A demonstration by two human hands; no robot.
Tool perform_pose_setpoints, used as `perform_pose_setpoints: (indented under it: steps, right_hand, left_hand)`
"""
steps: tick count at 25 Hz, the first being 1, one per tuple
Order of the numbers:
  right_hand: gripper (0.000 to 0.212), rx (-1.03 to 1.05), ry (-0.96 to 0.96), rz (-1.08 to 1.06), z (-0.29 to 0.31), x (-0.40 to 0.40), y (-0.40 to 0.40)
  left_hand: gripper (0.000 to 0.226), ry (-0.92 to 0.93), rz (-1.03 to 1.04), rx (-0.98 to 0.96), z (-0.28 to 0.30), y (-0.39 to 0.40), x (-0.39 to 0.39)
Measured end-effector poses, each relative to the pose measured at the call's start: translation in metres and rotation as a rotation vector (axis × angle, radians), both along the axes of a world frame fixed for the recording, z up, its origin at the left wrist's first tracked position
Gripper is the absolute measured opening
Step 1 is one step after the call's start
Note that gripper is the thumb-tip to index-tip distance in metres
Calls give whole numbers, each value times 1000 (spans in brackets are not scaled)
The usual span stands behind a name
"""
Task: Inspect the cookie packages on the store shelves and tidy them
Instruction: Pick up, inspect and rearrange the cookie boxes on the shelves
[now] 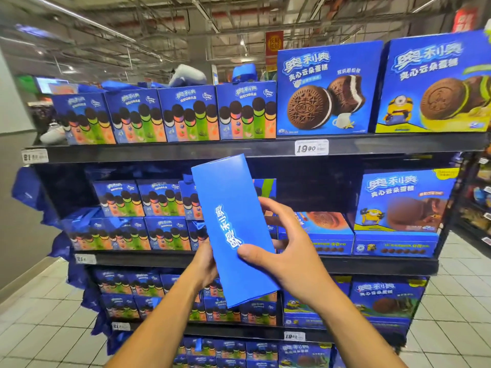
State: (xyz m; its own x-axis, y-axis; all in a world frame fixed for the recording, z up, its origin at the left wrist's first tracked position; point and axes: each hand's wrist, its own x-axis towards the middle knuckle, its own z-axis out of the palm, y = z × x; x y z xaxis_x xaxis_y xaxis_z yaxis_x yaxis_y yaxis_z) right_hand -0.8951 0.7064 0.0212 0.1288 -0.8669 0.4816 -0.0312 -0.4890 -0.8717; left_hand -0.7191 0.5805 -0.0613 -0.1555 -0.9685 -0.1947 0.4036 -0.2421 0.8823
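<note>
I hold a plain blue cookie box (233, 229) upright in front of the shelves, its narrow side with white lettering turned toward me. My left hand (204, 264) grips its lower left edge from behind. My right hand (284, 245) grips its right edge, thumb on the near face and fingers curled round the back. Behind it, the middle shelf (372, 265) has a dark gap between the small gift boxes (138, 213) on the left and a large box with a yellow cartoon figure (401, 205) on the right.
The top shelf (186, 152) carries a row of small gift boxes (164, 115) and two large cookie-cake boxes (322, 88). Lower shelves hold more blue boxes. Blue bags (24, 187) hang off the left end. White tiled floor (34, 320) lies on both sides.
</note>
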Motion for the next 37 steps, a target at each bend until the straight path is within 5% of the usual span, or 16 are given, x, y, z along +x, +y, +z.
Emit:
perform_pose_setpoints:
  steps: [11, 15, 25, 33, 37]
  right_hand:
    - [69, 11, -38, 71, -4, -4, -2]
    - [67, -50, -31, 27, -1, -17, -6]
    - [67, -11, -122, 52, -13, -51, -26]
    - [41, 120, -241, -149, -54, -74, -37]
    - [40, 120, -275, -257, -64, -68, -38]
  left_hand:
    - [49, -64, 36, -114, -4, -2, 14]
    - [22, -106, 132, -225, -6, -8, 18]
    - [20, -210, 224, -397, 31, 4, 18]
    - [68, -131, 402, -437, 49, 39, 12]
    - [72, -170, 434, -489, 56, 51, 11]
